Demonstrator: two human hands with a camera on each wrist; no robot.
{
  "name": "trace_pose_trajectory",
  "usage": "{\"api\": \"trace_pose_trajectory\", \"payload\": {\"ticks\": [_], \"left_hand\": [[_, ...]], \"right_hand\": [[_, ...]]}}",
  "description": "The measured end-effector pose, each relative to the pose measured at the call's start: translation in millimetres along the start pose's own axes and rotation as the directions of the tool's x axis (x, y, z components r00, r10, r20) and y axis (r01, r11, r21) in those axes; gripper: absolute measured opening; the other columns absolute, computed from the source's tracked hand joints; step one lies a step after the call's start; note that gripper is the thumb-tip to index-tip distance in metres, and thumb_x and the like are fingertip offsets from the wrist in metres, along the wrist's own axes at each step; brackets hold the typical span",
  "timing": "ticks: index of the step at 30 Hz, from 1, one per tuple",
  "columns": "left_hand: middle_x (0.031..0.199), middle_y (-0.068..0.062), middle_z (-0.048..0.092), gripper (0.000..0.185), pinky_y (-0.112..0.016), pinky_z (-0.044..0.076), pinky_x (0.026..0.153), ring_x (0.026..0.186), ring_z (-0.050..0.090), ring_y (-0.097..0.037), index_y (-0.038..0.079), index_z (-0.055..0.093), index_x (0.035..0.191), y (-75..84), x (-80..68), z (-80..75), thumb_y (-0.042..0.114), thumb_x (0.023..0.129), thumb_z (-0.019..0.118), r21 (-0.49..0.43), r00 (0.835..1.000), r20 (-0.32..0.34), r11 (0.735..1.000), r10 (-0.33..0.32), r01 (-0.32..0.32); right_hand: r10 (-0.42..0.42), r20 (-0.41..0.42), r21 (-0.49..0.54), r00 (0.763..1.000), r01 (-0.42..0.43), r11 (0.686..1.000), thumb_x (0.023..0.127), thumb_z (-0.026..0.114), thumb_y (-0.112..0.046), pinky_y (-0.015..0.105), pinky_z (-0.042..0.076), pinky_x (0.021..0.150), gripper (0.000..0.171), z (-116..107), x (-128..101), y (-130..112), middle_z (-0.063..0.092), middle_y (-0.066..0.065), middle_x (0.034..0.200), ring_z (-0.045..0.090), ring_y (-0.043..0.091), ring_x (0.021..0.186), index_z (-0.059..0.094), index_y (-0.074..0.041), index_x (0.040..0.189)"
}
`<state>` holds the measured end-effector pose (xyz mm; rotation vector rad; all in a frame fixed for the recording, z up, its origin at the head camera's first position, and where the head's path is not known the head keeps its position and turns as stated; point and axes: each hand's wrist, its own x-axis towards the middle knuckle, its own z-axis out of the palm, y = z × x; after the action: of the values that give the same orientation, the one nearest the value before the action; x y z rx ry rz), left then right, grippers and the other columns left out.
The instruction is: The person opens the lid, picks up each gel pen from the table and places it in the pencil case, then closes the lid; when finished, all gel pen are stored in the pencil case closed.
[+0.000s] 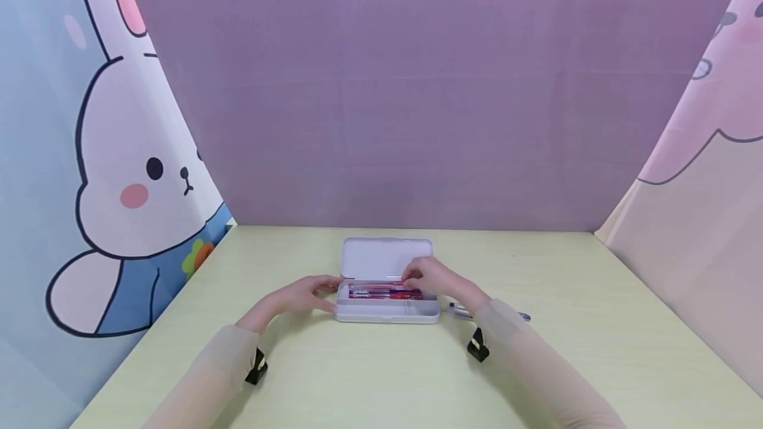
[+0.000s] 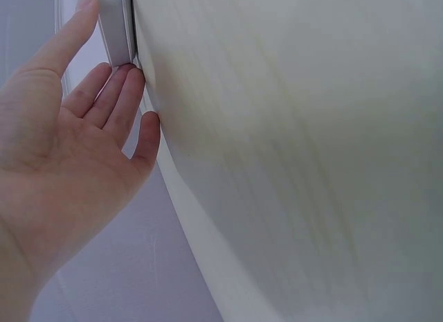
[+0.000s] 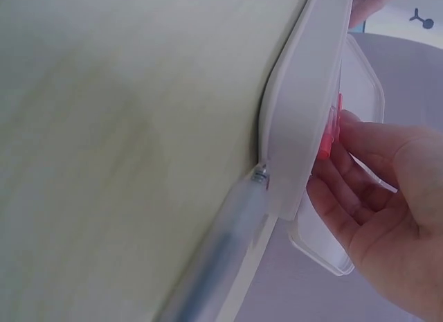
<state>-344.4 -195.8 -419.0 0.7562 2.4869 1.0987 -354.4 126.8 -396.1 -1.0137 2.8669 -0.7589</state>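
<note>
A white pencil case [image 1: 369, 320] lies on the table with its lid [image 1: 381, 258] raised at the back. Several red and blue pens [image 1: 378, 294] lie in its long rear compartment. My left hand [image 1: 298, 294] rests against the case's left end, thumb at the front corner and slightly bent fingers along the side. Over the right end of the rear compartment, my right hand [image 1: 434, 275] pinches a red pen [image 3: 324, 145] between thumb and fingertips. The left wrist view shows only the case's end wall [image 2: 116, 31], with the pens hidden.
A clear pen with blue parts [image 1: 461, 312] lies on the table right of the case, partly under my right forearm; its blurred barrel [image 3: 214, 256] looms in the right wrist view. The case's front compartment has a small divider [image 1: 406, 308]. A purple curtain [image 1: 381, 98] hangs behind the table.
</note>
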Motion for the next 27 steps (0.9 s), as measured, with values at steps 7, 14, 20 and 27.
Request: {"api": "trace_pose_trajectory", "payload": {"ticks": [7,14,20,27], "left_hand": [[0.139,-0.019,0.047,0.069,-0.052,0.035,0.107,0.125,0.047,-0.035,0.004,0.043,0.139,1.5,0.4,-0.5,0.028,0.081,0.073,0.005,1.0,-0.004,1.0,-0.003,0.003],[0.139,-0.018,0.047,0.07,-0.053,0.035,0.106,0.125,0.047,-0.035,0.005,0.043,0.139,2.1,0.7,0.3,0.029,0.081,0.073,0.012,1.0,-0.003,1.0,-0.012,0.012],[0.139,-0.018,0.047,0.069,-0.053,0.035,0.106,0.125,0.047,-0.035,0.005,0.043,0.139,3.7,-0.5,1.3,0.028,0.081,0.073,0.004,1.0,-0.004,1.0,-0.015,0.015],[0.14,-0.018,0.047,0.069,-0.053,0.035,0.106,0.125,0.047,-0.035,0.005,0.043,0.139,3.8,-0.5,0.3,0.028,0.081,0.073,0.0,1.0,-0.003,1.0,-0.011,0.011]], "right_hand": [[0.012,-0.011,0.003,1.0,-0.012,1.0,0.088,0.065,-0.01,0.021,0.05,0.071,0.008,-4,-2,0,0.067,0.002,0.087,0.057,0.009,0.079,0.072,-0.007,0.09],[-0.012,0.01,0.027,1.0,0.012,1.0,0.087,0.065,-0.006,0.019,0.049,0.069,0.009,-5,-7,0,0.068,0.005,0.087,0.058,0.009,0.077,0.073,-0.004,0.09],[-0.017,0.001,0.008,1.0,0.017,1.0,0.088,0.064,-0.008,0.021,0.05,0.071,0.01,-5,-9,1,0.068,0.003,0.089,0.059,0.01,0.08,0.073,-0.006,0.092],[-0.013,-0.025,-0.004,1.0,0.013,1.0,0.089,0.063,-0.011,0.027,0.053,0.076,0.014,-19,-17,3,0.068,0.004,0.093,0.061,0.014,0.085,0.072,-0.004,0.097]]}}
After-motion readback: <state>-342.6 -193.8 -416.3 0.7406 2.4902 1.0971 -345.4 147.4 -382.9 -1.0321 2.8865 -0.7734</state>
